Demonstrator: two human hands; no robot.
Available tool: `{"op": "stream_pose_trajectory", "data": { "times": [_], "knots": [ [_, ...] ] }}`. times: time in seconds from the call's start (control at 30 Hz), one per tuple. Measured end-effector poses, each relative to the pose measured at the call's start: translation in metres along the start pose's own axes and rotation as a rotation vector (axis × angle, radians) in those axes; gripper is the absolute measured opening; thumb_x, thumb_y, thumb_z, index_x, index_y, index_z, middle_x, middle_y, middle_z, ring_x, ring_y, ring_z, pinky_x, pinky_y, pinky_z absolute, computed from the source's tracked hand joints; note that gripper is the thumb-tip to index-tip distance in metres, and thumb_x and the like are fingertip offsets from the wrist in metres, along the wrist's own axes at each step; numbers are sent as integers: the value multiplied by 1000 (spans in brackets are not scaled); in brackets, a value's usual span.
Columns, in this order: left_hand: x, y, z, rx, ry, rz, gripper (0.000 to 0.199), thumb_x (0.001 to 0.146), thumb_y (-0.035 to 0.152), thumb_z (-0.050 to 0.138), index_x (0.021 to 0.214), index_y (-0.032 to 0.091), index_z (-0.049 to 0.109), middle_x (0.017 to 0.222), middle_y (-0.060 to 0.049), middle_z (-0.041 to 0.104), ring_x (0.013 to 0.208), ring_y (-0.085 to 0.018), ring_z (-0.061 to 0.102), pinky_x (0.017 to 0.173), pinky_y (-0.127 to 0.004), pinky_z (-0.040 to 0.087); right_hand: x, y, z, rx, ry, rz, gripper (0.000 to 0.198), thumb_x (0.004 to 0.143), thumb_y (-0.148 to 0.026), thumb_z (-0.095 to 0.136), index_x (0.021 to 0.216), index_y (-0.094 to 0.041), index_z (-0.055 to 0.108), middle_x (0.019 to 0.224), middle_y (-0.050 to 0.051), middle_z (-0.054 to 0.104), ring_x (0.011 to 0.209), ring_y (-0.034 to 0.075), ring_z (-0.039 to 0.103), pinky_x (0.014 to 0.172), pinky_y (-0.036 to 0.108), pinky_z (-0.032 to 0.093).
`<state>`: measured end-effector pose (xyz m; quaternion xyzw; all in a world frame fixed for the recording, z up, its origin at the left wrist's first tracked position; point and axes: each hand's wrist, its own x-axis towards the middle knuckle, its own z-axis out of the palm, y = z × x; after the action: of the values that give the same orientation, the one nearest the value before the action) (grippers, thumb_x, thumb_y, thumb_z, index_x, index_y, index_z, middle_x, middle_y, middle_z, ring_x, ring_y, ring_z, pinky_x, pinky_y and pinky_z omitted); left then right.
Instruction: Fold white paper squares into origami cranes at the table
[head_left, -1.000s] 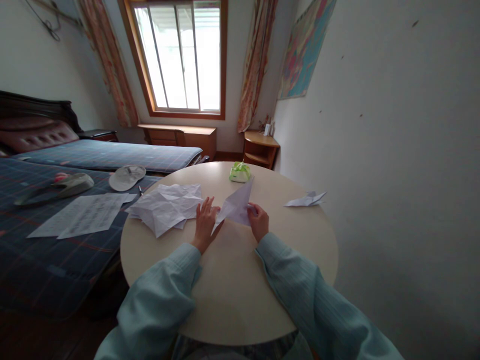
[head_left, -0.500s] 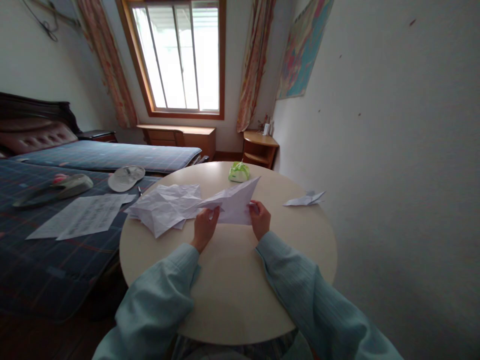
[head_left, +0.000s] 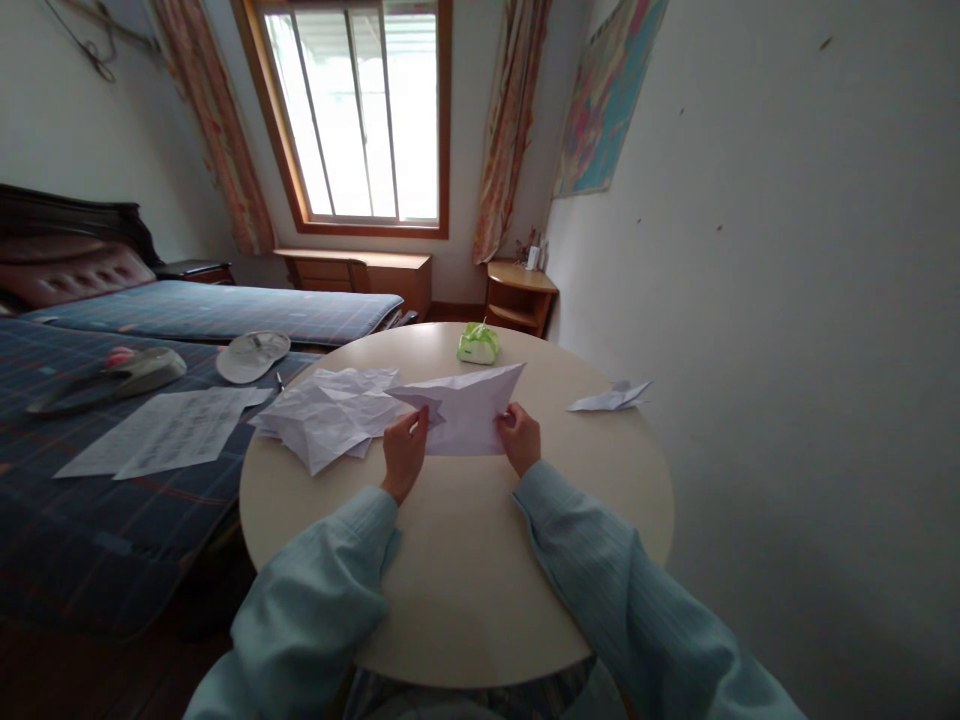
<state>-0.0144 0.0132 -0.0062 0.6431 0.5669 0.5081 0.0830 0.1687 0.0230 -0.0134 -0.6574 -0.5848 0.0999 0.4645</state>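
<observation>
A folded sheet of white paper [head_left: 469, 415] is held up over the round table [head_left: 465, 560], its upper right corner pointed. My left hand [head_left: 405, 450] pinches its left side between thumb and fingers. At the right edge, my right hand [head_left: 520, 438] is closed on the same sheet. Just left of my left hand lies a pile of creased white sheets [head_left: 330, 410], partly behind the held paper. To the right, a small folded paper piece [head_left: 611, 397] rests on the tabletop, apart from my hands.
A green and white tissue pack [head_left: 478, 344] sits near the table's far edge. On the bed [head_left: 172, 510] at the left are printed sheets [head_left: 161, 430], a pale cap [head_left: 253, 357] and a grey object with a strap [head_left: 142, 372]. The wall [head_left: 787, 350] is close on the right.
The left part of the held paper has shifted and spread, showing more of its flat face toward me. My left hand has moved slightly left; the right has barely moved.
</observation>
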Motion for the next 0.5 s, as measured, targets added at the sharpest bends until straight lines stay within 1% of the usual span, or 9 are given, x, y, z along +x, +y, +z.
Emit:
{"op": "stream_pose_trajectory", "data": {
  "times": [0.13,0.27,0.33,0.4,0.5],
  "knots": [
    [0,2,-1,-11,-16,-38,44,82,43,33,60,15,60,54,-2,57,53,-13,51,50,-22,30,-2,-3,0,-100,1,-22,17,70,-20,42,79,-20,57,70,3,63,62,16,55,55,23,35],
    [1,1,1,38,-31,-40,42,82,41,34,58,16,57,51,-1,56,51,-12,51,48,-21,29,-3,-3,1,-94,11,-61,22,71,-20,41,87,-20,55,74,3,64,63,16,56,57,24,37],
    [1,-1,3,48,-66,-20,37,80,42,39,61,16,58,57,-1,59,55,-12,53,51,-21,32,-3,-3,2,-68,-5,-88,23,70,-19,41,89,-20,55,74,3,64,64,16,57,58,24,38],
    [0,-2,4,64,-104,5,30,75,44,48,67,16,59,65,-3,62,61,-14,56,53,-21,36,-5,-3,2,-48,-22,-109,24,69,-19,41,89,-19,54,77,4,64,65,16,57,60,24,39],
    [-3,-2,6,70,-152,106,28,69,42,56,83,18,60,81,-5,63,71,-16,58,57,-23,40,-8,-5,4,-13,-57,-153,25,69,-19,40,90,-19,53,80,4,64,67,16,58,61,24,40]
  ]
}}
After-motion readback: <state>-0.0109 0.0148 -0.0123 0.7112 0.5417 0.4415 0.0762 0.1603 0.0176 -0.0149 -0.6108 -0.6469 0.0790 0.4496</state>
